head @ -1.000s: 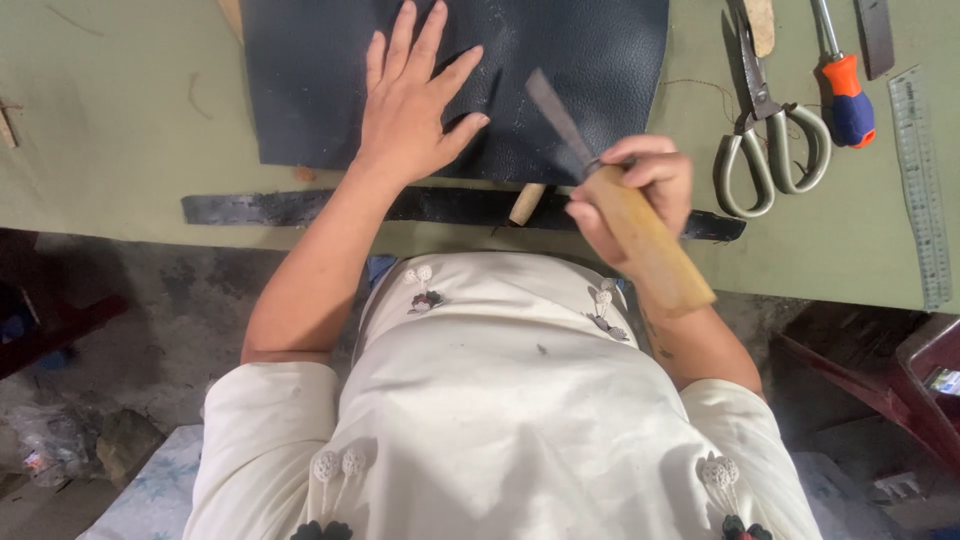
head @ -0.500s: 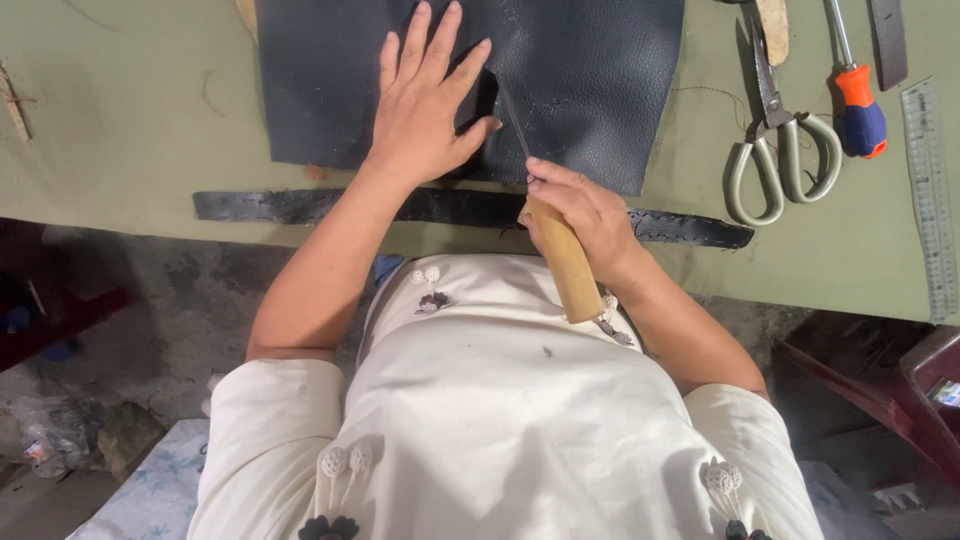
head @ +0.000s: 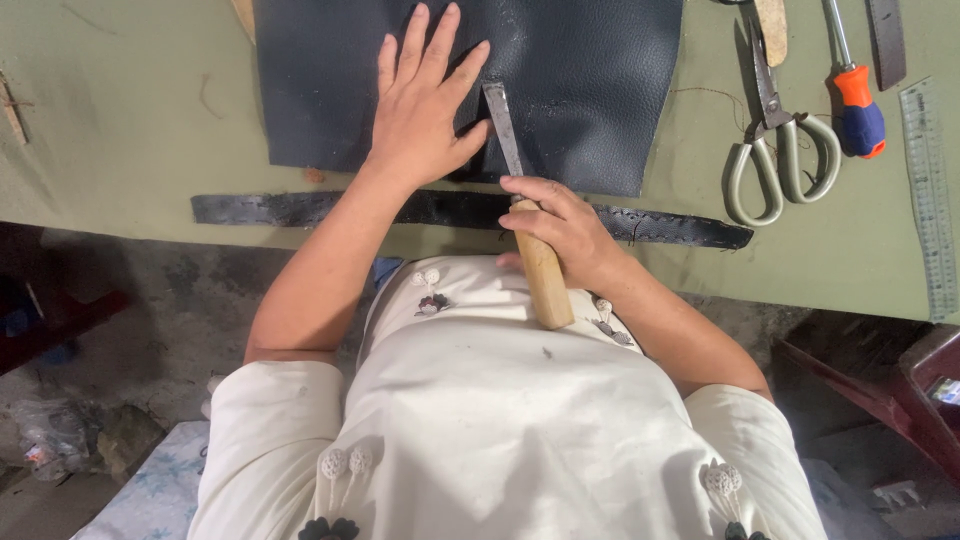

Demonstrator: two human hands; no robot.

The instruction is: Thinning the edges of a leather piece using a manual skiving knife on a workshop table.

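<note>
A dark leather sheet (head: 580, 90) lies flat at the far middle of the green bench (head: 120, 150), with no container on it. A narrow black strip (head: 300, 208) runs along the near edge, just under the sheet. Toward the right edge lie scissors (head: 775, 150), an orange-handled screwdriver (head: 858, 110) and a metal ruler (head: 928, 200), well apart from the sheet. The left hand (head: 425, 110) presses flat on the leather, fingers spread. The right hand (head: 560, 225) is clenched around a wooden-handled knife (head: 535, 250), its blade lying on the leather just beside the left thumb.
</note>
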